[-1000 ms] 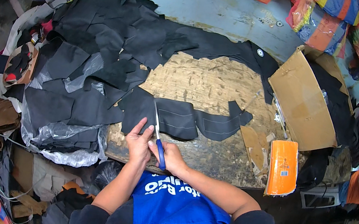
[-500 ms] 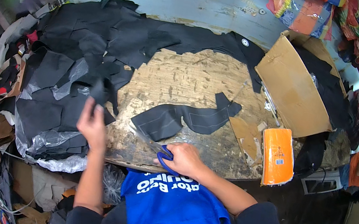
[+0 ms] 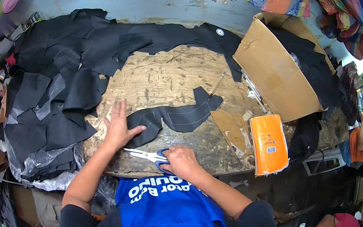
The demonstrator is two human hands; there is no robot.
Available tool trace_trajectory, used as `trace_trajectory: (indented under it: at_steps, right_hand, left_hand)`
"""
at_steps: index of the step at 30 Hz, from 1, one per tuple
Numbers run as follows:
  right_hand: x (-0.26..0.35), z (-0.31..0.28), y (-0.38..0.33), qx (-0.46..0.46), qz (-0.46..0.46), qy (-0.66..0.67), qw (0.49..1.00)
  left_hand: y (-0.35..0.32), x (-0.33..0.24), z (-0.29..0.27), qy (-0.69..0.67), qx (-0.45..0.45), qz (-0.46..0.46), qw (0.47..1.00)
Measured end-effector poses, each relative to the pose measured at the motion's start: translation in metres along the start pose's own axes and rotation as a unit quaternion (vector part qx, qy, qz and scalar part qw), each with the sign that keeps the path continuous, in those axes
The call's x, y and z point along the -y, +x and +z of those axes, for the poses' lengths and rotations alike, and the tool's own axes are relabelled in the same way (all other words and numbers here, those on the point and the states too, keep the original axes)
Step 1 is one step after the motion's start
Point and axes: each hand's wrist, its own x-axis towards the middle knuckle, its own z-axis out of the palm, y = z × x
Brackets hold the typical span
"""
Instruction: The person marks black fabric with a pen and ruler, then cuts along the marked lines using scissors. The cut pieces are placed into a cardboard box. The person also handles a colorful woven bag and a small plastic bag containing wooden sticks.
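- Worn, scratched wooden tabletop, across the middle of the frame.
- Big heap of black, leather-like sheets, filling the left and running along the tabletop's back edge; crumpled clear plastic at its lower left.
- Brown cardboard box, tilted, upper right, more black material behind and inside.
- Long, wavy black strip with pale drawn lines, flat on bare wood, centre of frame, well apart from the heap.
- Bright orange, rectangular softcover block, right of centre, near the table's front edge.
- Torn tan board scrap, between strip and orange block.
- Left hand: empty, open, fingers spread on wood, left of centre; thumb at the strip's left end.
- Right hand: closed round blue handles, lower centre.
- Steel scissors with blue handles, pointing left, just below the strip.
- Thin, clear-barrelled pen, slanting at the strip's upper-right end.
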Motion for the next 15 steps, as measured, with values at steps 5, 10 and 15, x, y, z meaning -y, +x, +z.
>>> trace_trajectory:
  at_steps: [5, 10, 15]
  right_hand:
    - [-0.003, -0.011, 0.008, -0.047, 0.006, 0.081, 0.996]
    - [-0.008, -0.027, 0.037, -0.268, 0.028, 0.042, 0.962]
    - [-0.008, -0.023, 0.063, -0.288, 0.000, 0.066, 0.955]
  left_hand:
    - [0.010, -0.014, -0.005, -0.012, 0.056, 0.004, 0.998]
    - [0.000, -0.020, -0.048, -0.384, 0.116, 0.127, 0.907]
    - [-0.025, -0.018, -0.063, -0.582, 0.217, 0.049, 0.782]
